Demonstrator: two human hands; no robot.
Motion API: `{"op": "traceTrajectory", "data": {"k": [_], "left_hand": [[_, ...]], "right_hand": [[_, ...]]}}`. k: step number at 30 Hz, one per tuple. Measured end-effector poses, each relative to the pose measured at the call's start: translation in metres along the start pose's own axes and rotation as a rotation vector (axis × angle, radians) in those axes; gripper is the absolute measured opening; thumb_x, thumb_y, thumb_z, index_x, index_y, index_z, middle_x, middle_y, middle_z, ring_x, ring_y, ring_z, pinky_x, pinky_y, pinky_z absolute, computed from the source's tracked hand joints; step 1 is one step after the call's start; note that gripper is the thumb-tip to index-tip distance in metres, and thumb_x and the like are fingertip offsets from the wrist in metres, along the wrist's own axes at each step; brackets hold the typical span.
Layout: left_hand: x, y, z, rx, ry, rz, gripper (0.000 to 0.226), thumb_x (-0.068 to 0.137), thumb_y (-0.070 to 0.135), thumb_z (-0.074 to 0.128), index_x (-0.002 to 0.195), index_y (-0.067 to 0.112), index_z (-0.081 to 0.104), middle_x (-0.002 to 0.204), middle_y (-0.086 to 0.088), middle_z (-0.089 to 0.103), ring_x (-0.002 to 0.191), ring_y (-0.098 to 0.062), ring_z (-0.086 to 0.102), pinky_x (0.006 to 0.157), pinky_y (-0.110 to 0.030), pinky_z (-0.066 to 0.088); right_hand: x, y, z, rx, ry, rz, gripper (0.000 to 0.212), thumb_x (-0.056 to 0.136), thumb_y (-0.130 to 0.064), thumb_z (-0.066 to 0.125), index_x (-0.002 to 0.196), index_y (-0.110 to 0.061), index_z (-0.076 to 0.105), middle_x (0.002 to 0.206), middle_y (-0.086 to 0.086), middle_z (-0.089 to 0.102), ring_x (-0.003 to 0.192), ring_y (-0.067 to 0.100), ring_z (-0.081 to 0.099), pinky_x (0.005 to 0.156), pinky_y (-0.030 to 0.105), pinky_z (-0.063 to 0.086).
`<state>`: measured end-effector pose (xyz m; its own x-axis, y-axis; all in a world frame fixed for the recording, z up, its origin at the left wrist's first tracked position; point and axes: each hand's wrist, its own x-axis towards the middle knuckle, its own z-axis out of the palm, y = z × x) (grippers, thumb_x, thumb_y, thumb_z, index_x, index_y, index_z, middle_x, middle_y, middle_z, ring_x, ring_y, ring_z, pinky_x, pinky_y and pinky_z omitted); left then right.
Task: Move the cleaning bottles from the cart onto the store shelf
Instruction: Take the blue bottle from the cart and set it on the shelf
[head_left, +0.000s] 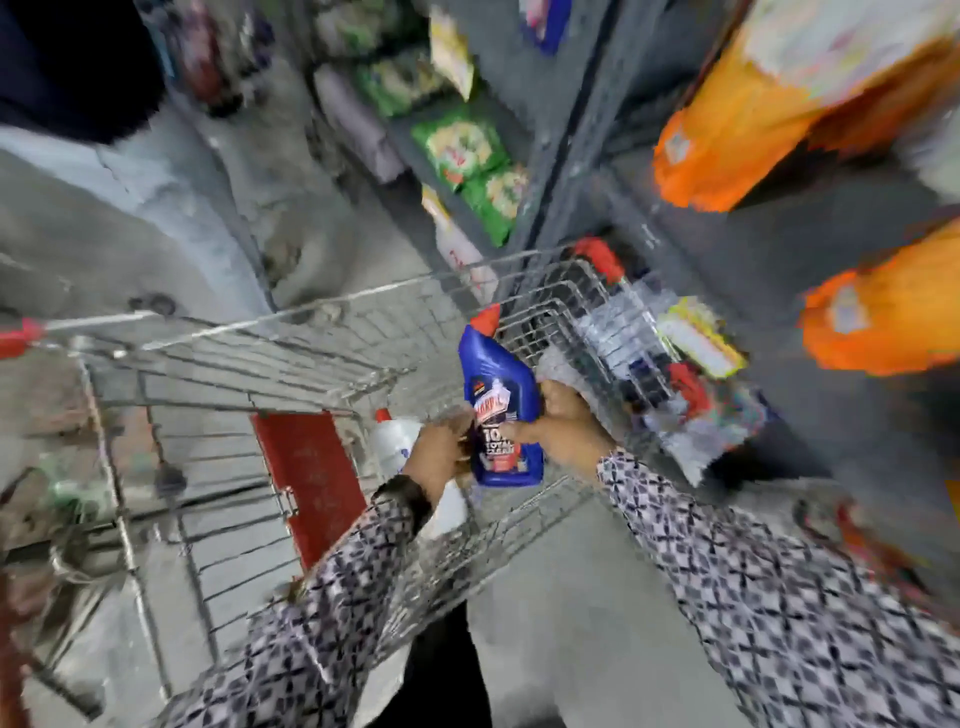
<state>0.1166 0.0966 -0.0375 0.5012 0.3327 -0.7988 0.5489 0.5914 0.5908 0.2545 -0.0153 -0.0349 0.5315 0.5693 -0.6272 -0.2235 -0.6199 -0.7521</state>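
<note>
A blue cleaning bottle (496, 384) with a red cap is held above the wire cart (218, 338), its cap pointing away from me. My left hand (439, 452) grips its lower left side and my right hand (563, 423) grips its right side. Under my left wrist a white bottle (395, 441) with a red cap lies in the cart. The grey store shelf (727, 249) rises to the right, just beyond the cart's far end. The picture is blurred by motion.
A red flap (306, 478) hangs inside the cart. Orange packs (737, 130) and mixed small goods (696, 338) fill the right shelves. Green packets (462, 145) sit on shelves ahead. A grey floor (561, 623) lies beneath me.
</note>
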Motion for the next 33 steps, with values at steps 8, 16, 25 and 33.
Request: {"op": "traceTrajectory", "data": {"k": [8,16,25,33], "left_hand": [[-0.222,0.054,0.151,0.084,-0.433,0.521,0.025,0.099,0.006,0.057,0.121,0.013,0.068,0.107,-0.002,0.078,0.085,-0.012,0.073,0.071,-0.029,0.063],[-0.398,0.046,0.327,0.285,-0.846,0.932,0.028,0.097,0.001,0.059,0.123,0.009,0.067,0.103,0.007,0.080,0.089,-0.002,0.073,0.078,-0.019,0.059],[-0.449,0.034,0.371,0.398,-0.995,1.049,0.035,0.092,0.026,0.063,0.126,0.019,0.068,0.119,0.000,0.077,0.110,-0.023,0.075,0.094,-0.041,0.062],[-0.391,0.162,0.420,0.482,-0.785,1.321,0.033,0.101,0.014,0.058,0.134,0.012,0.060,0.124,-0.005,0.074,0.113,-0.024,0.071,0.099,-0.043,0.059]], "right_hand": [[-0.288,-0.042,-0.135,0.271,0.367,-0.441,0.038,0.079,-0.006,0.081,0.115,-0.015,0.072,0.105,0.002,0.083,0.093,0.013,0.076,0.085,0.035,0.063],[-0.537,-0.013,-0.239,0.274,0.916,-0.781,0.040,0.076,-0.024,0.083,0.114,-0.035,0.078,0.114,-0.002,0.082,0.099,0.010,0.078,0.086,0.026,0.062],[-0.598,0.014,-0.253,0.272,1.150,-0.831,0.041,0.077,-0.033,0.082,0.116,-0.043,0.076,0.115,-0.005,0.082,0.101,0.013,0.079,0.083,0.028,0.062],[-0.508,-0.090,-0.331,0.080,1.247,-0.841,0.032,0.086,-0.016,0.079,0.115,-0.028,0.071,0.115,-0.008,0.081,0.106,0.009,0.077,0.092,0.038,0.065]]}}
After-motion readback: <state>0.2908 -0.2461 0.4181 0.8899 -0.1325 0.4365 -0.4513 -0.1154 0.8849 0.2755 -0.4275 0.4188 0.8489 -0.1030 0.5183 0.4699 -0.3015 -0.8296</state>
